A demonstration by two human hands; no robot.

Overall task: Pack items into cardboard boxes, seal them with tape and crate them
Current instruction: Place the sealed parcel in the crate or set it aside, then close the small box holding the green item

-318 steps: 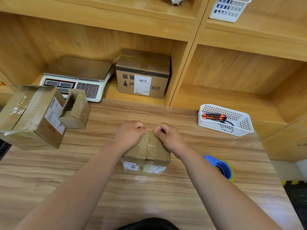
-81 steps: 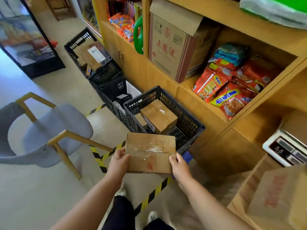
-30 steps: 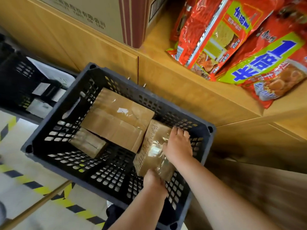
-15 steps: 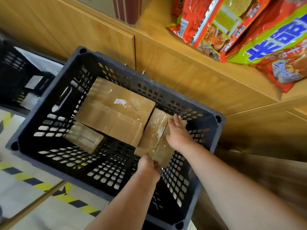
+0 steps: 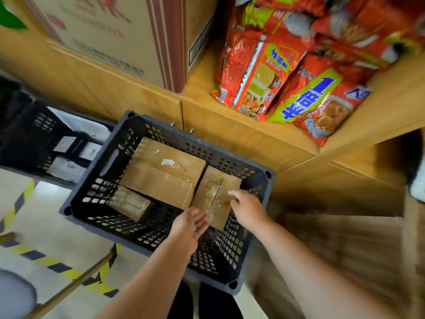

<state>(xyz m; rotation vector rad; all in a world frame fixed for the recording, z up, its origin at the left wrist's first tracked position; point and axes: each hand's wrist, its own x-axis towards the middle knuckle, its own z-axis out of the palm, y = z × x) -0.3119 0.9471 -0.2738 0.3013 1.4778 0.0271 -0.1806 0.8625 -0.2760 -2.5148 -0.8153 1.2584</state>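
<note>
Lower centre, our left hand (image 5: 190, 226) and right hand (image 5: 248, 207) spread loose, holding nothing, over the taped box (image 5: 215, 192). It lies at the right of the black crate (image 5: 96, 180), beside a larger box (image 5: 163, 171).

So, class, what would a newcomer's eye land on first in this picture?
Probably the bright red snack bags piled on the wooden shelf at upper right. Next, the dark plastic crate on the floor below, holding three brown cardboard boxes, with the left hand and right hand open above its right-hand box.
</note>
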